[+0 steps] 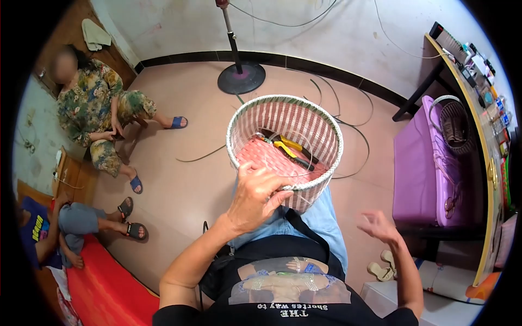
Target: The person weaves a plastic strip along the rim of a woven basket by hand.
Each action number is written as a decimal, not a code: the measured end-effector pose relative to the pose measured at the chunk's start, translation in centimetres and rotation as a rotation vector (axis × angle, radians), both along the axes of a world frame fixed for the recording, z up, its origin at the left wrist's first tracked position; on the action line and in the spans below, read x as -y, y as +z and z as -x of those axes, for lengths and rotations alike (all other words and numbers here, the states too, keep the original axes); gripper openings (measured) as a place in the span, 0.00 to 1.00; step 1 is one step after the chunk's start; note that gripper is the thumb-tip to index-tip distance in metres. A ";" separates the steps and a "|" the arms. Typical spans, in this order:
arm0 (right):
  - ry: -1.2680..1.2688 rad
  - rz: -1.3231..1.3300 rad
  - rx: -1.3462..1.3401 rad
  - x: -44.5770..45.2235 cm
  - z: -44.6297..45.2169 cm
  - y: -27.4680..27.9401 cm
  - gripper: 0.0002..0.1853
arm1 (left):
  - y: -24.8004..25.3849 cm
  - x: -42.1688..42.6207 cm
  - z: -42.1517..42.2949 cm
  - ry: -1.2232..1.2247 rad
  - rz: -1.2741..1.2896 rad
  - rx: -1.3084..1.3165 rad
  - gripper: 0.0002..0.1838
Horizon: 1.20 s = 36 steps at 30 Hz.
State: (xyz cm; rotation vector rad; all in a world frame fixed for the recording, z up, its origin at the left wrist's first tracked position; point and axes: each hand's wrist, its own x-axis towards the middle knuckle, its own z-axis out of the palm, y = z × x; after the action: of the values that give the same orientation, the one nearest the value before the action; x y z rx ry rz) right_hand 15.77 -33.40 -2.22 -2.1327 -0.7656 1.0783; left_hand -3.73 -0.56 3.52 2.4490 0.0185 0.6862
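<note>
Clasping the woven basket (288, 115) by its near rim with the left hand (253, 191), at the lap's (329, 220) far edge. Holding the right hand (377, 225) apart with half-curled fingers, too blurred to tell if empty. Likely finishing the rim; calling next for a steady grip.

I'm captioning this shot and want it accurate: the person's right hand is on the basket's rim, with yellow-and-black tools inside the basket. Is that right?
Not the right hand: the head view shows the left hand on the rim of the basket. The yellow-and-black tools are inside.
</note>
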 end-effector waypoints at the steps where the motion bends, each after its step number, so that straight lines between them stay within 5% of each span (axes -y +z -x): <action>1: -0.093 -0.133 -0.323 -4.1 0.8 1.9 0.18 | 0.1 0.0 0.0 0.002 0.014 -0.032 0.08; 5: 0.012 -0.315 -0.987 -13.4 4.0 5.5 0.22 | 1.2 -0.7 -0.5 -0.033 0.112 -0.084 0.08; 11: -0.044 -0.294 -0.992 -12.8 5.3 3.2 0.22 | 2.4 -2.4 -3.4 -0.144 0.293 -0.216 0.20; 12: -0.036 -0.248 -0.905 -11.6 4.9 2.5 0.22 | 2.9 -2.9 -4.0 -0.205 0.137 -0.309 0.29; 15: -0.124 -0.033 -0.835 -6.3 3.6 0.3 0.22 | 3.7 -3.1 -5.9 -0.363 0.002 -0.519 0.33; 20: -0.437 0.152 -0.984 4.8 2.1 -5.5 0.22 | 3.1 -3.4 -6.4 -0.405 -0.323 -0.270 0.08; 26: -0.746 0.412 -1.086 17.1 4.0 -13.5 0.18 | 2.9 -2.9 -3.4 -0.111 -0.467 -0.131 0.09; 29: -0.370 0.738 -0.611 16.8 4.3 -10.3 0.10 | 3.7 -3.1 -2.5 -0.019 -0.575 -0.092 0.08; 30: -0.299 0.718 -0.713 19.4 2.2 -12.8 0.16 | 3.9 -3.1 -2.4 -0.031 -0.586 -0.046 0.08; 31: -0.019 0.527 -0.441 19.1 1.4 -12.7 0.24 | 4.0 -3.1 -2.5 -0.043 -0.598 0.000 0.08; 33: 0.363 0.674 0.172 15.4 -3.0 -8.5 0.38 | 4.0 -3.2 -2.4 -0.081 -0.559 -0.011 0.08; 36: -0.016 0.277 0.450 7.6 -6.3 -2.6 0.24 | 3.1 -3.7 -2.1 -0.148 -0.432 -0.140 0.10</action>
State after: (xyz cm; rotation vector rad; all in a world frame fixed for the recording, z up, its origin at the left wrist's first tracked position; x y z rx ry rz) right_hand 22.12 -41.00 -4.87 -2.6626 -0.8337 0.7322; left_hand -1.60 3.11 6.59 2.8708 -0.2808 0.4907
